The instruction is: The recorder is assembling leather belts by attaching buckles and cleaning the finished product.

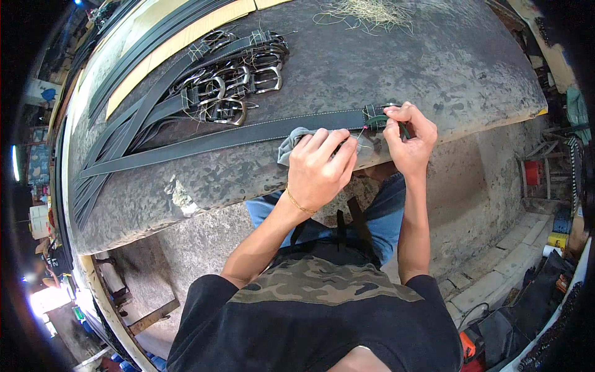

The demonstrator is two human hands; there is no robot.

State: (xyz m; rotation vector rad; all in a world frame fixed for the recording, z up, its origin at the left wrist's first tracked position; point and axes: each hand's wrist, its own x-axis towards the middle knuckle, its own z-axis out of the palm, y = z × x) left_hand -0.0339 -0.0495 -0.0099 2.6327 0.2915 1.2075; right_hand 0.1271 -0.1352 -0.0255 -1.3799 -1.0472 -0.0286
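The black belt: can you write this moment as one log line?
black belt: on worktable | left hand: at grey cloth | right hand: at its right end | nearby: buckled belts, pale strands

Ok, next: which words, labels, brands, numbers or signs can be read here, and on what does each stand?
No text reads clearly enough to quote.
Black item at far left: pale marks, perhaps lettering, too small and blurred to read.
Yellow item at right: perhaps dark marks, too small to read.
Long black strap: no lettering seen, only pale stitching.
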